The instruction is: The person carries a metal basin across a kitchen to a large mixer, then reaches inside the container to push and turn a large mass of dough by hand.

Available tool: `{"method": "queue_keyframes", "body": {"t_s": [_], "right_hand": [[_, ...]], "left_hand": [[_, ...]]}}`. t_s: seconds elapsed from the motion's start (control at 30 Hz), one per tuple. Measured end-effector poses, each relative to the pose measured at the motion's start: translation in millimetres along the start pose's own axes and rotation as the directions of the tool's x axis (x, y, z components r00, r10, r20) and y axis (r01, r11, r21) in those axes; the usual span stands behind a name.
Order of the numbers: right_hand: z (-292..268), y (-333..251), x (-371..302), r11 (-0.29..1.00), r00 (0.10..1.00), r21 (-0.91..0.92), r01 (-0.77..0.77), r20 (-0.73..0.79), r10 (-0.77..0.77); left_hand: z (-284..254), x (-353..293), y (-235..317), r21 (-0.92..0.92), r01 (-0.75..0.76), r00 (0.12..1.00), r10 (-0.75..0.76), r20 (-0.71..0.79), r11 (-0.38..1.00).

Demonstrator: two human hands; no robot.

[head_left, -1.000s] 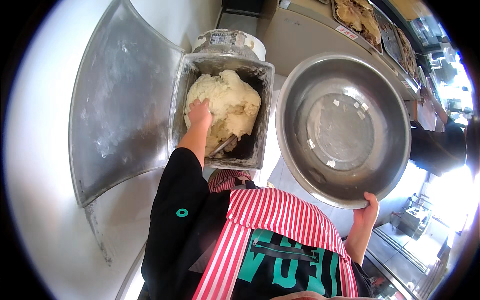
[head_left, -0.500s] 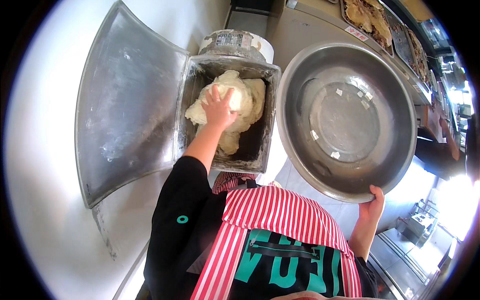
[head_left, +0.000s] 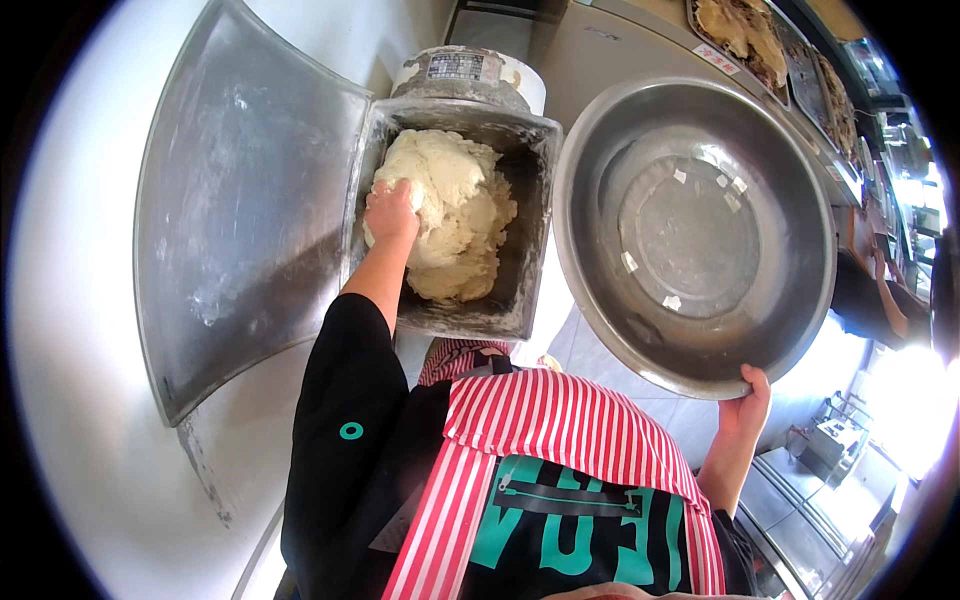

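A big lump of pale dough (head_left: 455,215) fills a square metal mixer tub (head_left: 528,240) in front of me. My left hand (head_left: 390,213) is down in the tub, its fingers dug into the dough's left side. My right hand (head_left: 750,398) grips the near rim of a large round steel basin (head_left: 690,230), which I hold tilted beside the tub's right wall. A few small scraps of dough stick to the basin's bottom.
The tub's floured metal lid (head_left: 240,210) stands open to the left. The mixer's round motor housing (head_left: 465,72) sits behind the tub. Trays of baked food (head_left: 740,35) line a counter at the back right, where another person's arm (head_left: 890,305) shows.
My left hand moved from the top of the dough to its left side and dug in. The dough has shifted in the tub. The basin has stayed nearly still.
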State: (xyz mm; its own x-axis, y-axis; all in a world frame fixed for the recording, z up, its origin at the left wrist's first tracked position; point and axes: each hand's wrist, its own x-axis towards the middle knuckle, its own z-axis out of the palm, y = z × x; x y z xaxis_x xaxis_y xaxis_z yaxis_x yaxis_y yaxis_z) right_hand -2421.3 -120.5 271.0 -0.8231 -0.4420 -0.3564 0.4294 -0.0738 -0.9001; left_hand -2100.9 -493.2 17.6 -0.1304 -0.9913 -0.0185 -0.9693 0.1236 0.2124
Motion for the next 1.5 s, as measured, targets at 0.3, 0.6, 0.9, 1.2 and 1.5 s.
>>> {"method": "queue_keyframes", "body": {"t_s": [0.3,0.6,0.9,1.2,1.5], "right_hand": [[-16,0,-12,1.0,1.0,0.0,0.023,0.008,-0.023],[-37,4,-18,1.0,0.999,-0.006,0.031,0.027,-0.03],[-34,2,-23,0.998,0.998,-0.019,0.061,0.012,-0.061],[-25,7,-19,1.0,1.0,-0.009,-0.002,-0.004,0.002],[-21,5,-11,0.999,0.999,-0.042,0.011,0.031,-0.01]], "left_hand": [[14,-1,-10,0.139,-0.039,0.999,0.038,0.012,0.99],[-18,-15,14,0.132,-0.058,0.957,0.017,0.29,0.99],[7,-19,55,-0.222,-0.057,0.793,0.179,0.582,0.973],[9,-26,1,-0.277,0.07,0.934,0.035,0.355,0.958],[29,-54,-36,-0.295,0.234,0.92,-0.112,0.376,0.926]]}}
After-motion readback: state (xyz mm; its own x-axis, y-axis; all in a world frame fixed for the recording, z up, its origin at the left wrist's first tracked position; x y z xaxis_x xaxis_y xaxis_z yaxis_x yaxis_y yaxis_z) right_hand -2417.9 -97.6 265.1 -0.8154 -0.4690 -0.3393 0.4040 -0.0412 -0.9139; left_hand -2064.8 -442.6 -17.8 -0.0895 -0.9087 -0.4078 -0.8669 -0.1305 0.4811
